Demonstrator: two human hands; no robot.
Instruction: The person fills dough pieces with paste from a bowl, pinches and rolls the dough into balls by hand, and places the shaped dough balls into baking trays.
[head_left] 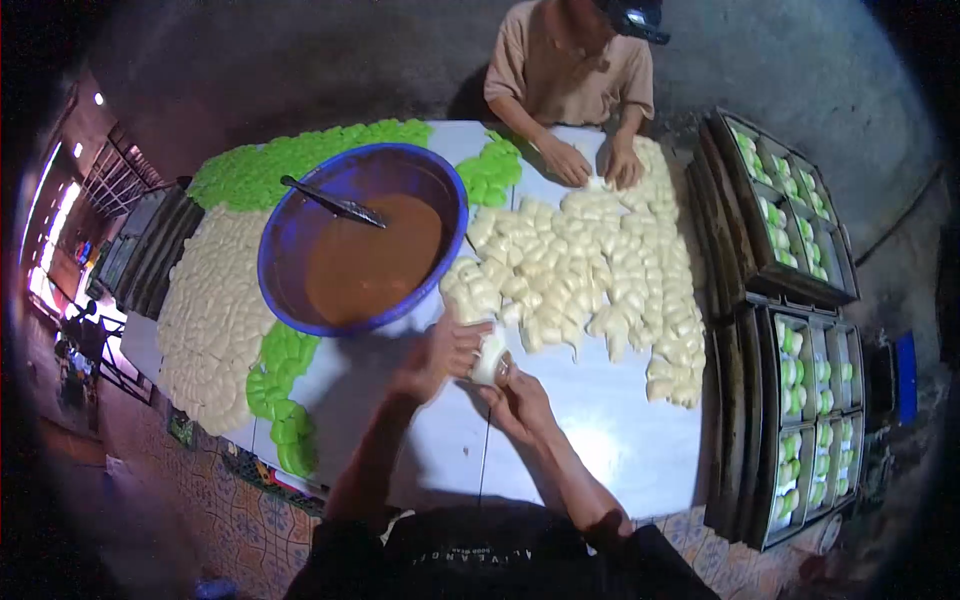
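Over the near middle of the white table point(400, 450), my left hand point(447, 352) is closed around a piece of pale dough point(489, 359), its fingers lying across it. My right hand point(522, 402) pinches the lower right side of the same dough. A smear of brown paste point(503, 367) shows on the dough beside my right fingertips. Just beyond my hands lie many cream-coloured dough pieces point(560, 270), packed against each other. A blue-purple basin point(290, 315) of brown paste point(370, 260) stands to the upper left, with a dark-handled utensil point(335, 203) resting in it.
Green dough pieces point(285, 385) lie left of my hands, and more green dough point(300, 155) lines the far side. Pale dough point(215, 310) covers the left end. A co-worker point(575, 70) handles dough across the table. Stacked metal trays point(765, 420) with green-and-white pieces stand right.
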